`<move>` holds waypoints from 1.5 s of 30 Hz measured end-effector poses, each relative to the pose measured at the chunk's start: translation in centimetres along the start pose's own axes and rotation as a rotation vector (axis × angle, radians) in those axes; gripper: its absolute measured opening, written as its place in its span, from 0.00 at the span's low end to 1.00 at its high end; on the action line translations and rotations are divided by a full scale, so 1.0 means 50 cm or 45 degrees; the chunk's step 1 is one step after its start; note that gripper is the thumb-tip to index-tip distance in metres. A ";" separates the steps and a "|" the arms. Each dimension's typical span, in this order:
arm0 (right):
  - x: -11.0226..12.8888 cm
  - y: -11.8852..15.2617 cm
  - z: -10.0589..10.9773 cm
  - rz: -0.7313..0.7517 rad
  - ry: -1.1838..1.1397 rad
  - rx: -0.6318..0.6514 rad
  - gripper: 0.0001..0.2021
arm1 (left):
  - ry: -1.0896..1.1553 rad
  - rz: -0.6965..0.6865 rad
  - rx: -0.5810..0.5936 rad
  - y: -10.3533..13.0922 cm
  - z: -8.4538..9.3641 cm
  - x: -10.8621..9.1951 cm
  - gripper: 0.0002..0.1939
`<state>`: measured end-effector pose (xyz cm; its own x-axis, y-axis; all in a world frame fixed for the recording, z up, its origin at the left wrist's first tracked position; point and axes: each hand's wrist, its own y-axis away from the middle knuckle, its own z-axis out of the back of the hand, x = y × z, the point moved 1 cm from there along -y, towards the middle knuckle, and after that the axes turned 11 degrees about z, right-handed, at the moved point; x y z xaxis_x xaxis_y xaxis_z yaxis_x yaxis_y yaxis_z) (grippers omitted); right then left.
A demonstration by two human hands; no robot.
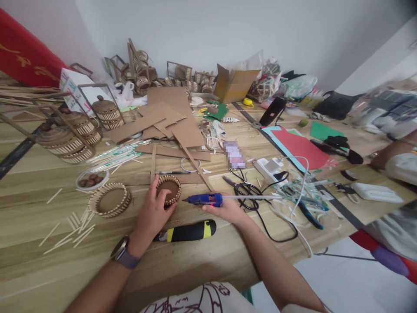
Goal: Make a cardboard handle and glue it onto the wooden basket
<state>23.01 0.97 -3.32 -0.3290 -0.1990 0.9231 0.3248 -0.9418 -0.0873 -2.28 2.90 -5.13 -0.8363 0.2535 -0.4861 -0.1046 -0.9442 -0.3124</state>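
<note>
Left hand [152, 213] closed over small woven basket [168, 189] on table [39, 182], right hand [228, 209] gripping blue glue gun [206, 199] just beside, nozzle near rim, utility knife [187, 231] toward near edge

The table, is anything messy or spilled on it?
Yes. Loose bamboo sticks lie scattered at all angles on the wooden table, left of the left hand holding a small woven basket. The right hand grips a blue glue gun.

Under the left hand [151, 213], a small round basket of matt bamboo slats [168, 189]; in the right hand [228, 209], a glossy blue plastic glue gun [205, 199].
</note>
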 end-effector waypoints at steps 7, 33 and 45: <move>-0.001 0.000 0.001 -0.003 0.001 0.015 0.21 | -0.023 -0.016 0.005 0.001 -0.003 0.005 0.09; -0.007 -0.001 0.000 0.028 -0.046 -0.011 0.21 | 0.019 -0.242 -0.224 0.000 -0.007 0.005 0.16; -0.012 0.003 0.007 0.013 -0.101 0.000 0.24 | 0.181 -0.278 -0.274 -0.001 0.007 -0.005 0.25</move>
<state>23.58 1.03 -3.74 -0.2545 -0.1866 0.9489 0.3281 -0.9397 -0.0967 -2.26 2.83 -4.70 -0.7216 0.4861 -0.4930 -0.1441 -0.8019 -0.5798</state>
